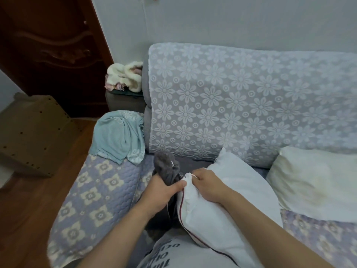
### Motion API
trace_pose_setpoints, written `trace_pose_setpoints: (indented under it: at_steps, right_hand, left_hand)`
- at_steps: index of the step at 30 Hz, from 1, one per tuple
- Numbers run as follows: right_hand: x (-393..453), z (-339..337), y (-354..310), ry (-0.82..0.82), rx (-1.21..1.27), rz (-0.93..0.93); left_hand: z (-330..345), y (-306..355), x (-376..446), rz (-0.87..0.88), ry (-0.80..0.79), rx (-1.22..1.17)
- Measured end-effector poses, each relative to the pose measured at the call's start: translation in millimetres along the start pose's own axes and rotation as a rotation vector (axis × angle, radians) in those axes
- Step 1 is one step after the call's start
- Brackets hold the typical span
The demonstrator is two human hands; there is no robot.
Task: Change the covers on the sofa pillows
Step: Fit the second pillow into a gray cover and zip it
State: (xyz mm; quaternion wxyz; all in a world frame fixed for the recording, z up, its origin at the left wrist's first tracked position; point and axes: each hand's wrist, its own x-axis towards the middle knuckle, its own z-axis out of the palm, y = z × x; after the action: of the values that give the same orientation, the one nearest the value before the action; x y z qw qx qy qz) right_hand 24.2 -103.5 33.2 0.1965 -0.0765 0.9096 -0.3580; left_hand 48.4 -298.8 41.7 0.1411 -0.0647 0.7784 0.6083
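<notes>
Left hand point(164, 192) grips grey cover point(167, 168); right hand point(207, 185) pinches white pillow point(228, 192).

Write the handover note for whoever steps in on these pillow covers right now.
Left hand grips the bunched dark grey cover and pinches the white pillow at its corner.
Right hand pinches the same corner at the end of its dark red zipper line.
That pillow lies on the sofa seat; a second, cream pillow lies to its right, uncovered. A teal cloth is draped over the armrest.
Done: grey cover looks off the white pillow.
Left: fresh covers on both, as far as visible.
</notes>
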Motion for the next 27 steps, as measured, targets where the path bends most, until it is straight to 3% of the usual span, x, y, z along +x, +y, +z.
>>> trace_pose_setpoints:
  at_steps: [3, 5, 8, 11, 14, 16, 18, 20, 22, 25, 27]
  right_hand:
    - [-35, -11, -12, 0.164, -0.070, 0.014]
    - [-69, -9, -22, 0.095, -0.189, 0.056]
    - [-97, 11, -30, 0.050, -0.606, 0.030]
    - [-77, 0, -14, 0.171, -0.783, 0.011]
    - [-57, -50, -6, 0.222, -0.802, -0.208]
    - [-53, -91, -15, 0.140, -0.818, -0.331]
    - [-51, -125, -26, 0.110, -0.836, -0.403]
    - [-50, -149, -38, 0.093, -0.826, -0.414]
    - [-51, -168, -53, 0.021, -0.787, -0.386]
    - [-60, -200, -79, -0.019, -0.761, -0.340]
    - [-68, -228, -98, 0.002, -0.753, -0.318]
  left_hand:
    - [12, -3, -5, -0.039, 0.026, 0.065]
    - [21, -3, -3, -0.044, 0.137, 0.052]
    - [30, 8, 5, -0.035, 0.301, -0.030]
    - [30, 22, 17, -0.018, 0.314, -0.086]
    - [20, 32, 24, 0.015, 0.187, -0.128]
    - [13, 43, 21, 0.028, 0.107, -0.216]
    - [5, 54, 14, 0.005, -0.004, -0.459]
    - [-9, 65, 3, -0.092, -0.236, -0.812]
    - [-25, 76, -9, -0.130, -0.425, -0.974]
    - [-41, 91, -22, -0.046, -0.447, -0.905]
    - [-47, 101, -22, -0.005, -0.334, -0.844]
